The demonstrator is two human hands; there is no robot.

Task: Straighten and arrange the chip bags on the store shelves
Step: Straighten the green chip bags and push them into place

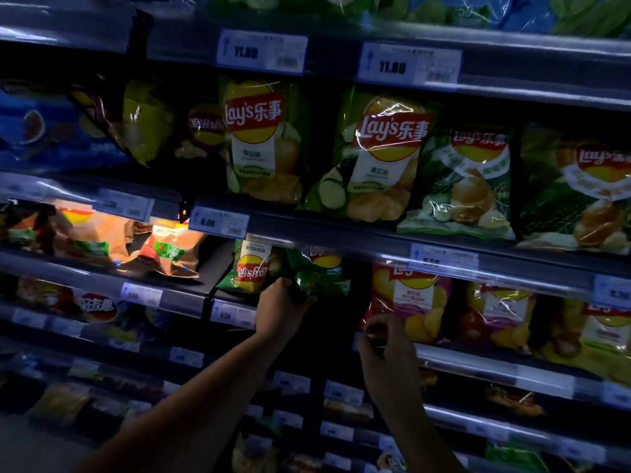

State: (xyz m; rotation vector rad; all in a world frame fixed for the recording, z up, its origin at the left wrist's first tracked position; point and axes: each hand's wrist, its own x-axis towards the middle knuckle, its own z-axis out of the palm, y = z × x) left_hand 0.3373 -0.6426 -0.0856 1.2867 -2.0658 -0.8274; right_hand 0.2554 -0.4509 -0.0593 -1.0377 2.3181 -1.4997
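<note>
Dim store shelves (341, 249) packed with Lay's bags, price tags reading 11.00 up top. On the third shelf down, near its left edge, the left hand (278, 310) grips a dark green bag (319, 278) beside an upside-down Lay's bag (252, 268). The right hand (387, 339) hangs half-curled and empty at the shelf's front edge; next, I'd say, stand that green bag upright.

Price tags all over the shelf edges. Two big white ones read 11.00, the left tag (262, 52) and the right tag (409, 65), both with a little blue arrow. A smaller tag (219, 221) sits one rail down, and another tag (444, 260) further right, numbers too blurry. More pale tags lower down, unreadable.
</note>
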